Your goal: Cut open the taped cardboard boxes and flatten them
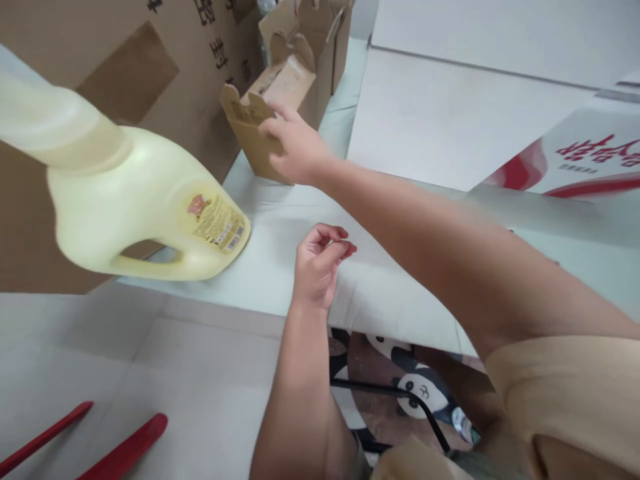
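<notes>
My right hand (pixel 296 145) reaches to a small open-topped cardboard box (pixel 257 143) with notched end flaps. Its fingers are apart and slightly blurred, over and beside the near flap. Whether they touch the cardboard I cannot tell. My left hand (pixel 320 267) is held over the pale table cover, closer to me, with thumb and fingertips pinched together. Anything between those fingertips is too small to make out. Left of both hands a large pale yellow jug-shaped bottle (pixel 150 193) with a handle and a printed label stands on the table.
A large brown carton (pixel 200 93) rises behind the bottle. More open cardboard (pixel 325 27) stands beyond the small box. White boxes (pixel 440 113), one with red print, take up the right. Below are a panda-patterned cloth (pixel 425 393) and red bars (pixel 130 447) above the floor.
</notes>
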`<action>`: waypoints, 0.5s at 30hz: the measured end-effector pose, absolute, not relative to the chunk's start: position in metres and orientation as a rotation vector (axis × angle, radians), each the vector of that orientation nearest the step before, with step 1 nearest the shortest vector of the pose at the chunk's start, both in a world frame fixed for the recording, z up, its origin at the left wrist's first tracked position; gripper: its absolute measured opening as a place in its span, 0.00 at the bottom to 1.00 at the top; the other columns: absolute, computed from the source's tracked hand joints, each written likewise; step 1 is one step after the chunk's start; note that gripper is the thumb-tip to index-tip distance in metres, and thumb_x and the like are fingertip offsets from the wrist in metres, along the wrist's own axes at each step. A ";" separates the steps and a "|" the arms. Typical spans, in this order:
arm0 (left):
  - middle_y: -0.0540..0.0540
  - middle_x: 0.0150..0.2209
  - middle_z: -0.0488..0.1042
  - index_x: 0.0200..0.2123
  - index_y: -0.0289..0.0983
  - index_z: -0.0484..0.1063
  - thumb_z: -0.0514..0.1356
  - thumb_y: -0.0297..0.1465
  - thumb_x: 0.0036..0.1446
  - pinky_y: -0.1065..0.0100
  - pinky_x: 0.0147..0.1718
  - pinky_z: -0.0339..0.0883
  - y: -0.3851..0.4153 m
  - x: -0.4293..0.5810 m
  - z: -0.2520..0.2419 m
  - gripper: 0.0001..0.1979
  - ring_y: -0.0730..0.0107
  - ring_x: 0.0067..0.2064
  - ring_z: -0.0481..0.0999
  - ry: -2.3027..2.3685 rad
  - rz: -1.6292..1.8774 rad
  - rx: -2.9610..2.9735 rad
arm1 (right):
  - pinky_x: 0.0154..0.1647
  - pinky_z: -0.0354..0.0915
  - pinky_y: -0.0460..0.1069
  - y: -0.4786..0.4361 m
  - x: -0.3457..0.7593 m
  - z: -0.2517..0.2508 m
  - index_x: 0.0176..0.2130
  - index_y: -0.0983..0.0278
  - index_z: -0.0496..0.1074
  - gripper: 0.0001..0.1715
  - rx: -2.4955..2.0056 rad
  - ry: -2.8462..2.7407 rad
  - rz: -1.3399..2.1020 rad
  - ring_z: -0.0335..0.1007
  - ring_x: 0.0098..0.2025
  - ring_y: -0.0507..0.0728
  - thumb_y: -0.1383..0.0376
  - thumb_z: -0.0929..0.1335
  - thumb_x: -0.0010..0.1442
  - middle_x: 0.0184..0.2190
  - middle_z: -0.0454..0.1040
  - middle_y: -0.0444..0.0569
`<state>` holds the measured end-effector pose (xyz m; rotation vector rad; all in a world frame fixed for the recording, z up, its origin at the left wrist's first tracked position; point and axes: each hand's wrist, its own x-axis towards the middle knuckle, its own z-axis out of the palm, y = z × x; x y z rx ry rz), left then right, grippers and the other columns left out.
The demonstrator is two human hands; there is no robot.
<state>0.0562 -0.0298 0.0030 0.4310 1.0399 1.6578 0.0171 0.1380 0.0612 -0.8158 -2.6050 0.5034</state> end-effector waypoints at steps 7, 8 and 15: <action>0.55 0.27 0.56 0.31 0.41 0.55 0.55 0.28 0.45 0.71 0.33 0.59 -0.033 0.046 0.000 0.10 0.76 0.28 0.63 1.369 2.367 0.040 | 0.56 0.73 0.55 0.111 0.098 0.047 0.45 0.65 0.72 0.09 -0.857 -2.308 0.519 0.80 0.49 0.57 0.67 0.66 0.64 0.46 0.79 0.49; 0.54 0.29 0.55 0.32 0.41 0.52 0.53 0.28 0.47 0.71 0.34 0.59 -0.035 0.043 -0.001 0.10 0.75 0.29 0.62 1.378 2.447 -0.012 | 0.51 0.75 0.54 0.101 0.128 0.044 0.42 0.63 0.72 0.07 -0.920 -2.258 0.562 0.79 0.42 0.56 0.69 0.68 0.61 0.42 0.78 0.48; 0.48 0.47 0.66 0.40 0.44 0.54 0.52 0.32 0.53 0.63 0.52 0.66 -0.038 0.057 0.008 0.11 0.64 0.56 0.70 1.628 2.288 0.285 | 0.28 0.70 0.49 0.007 0.317 0.044 0.36 0.56 0.71 0.15 -0.647 -2.138 0.369 0.76 0.29 0.55 0.76 0.68 0.53 0.32 0.78 0.44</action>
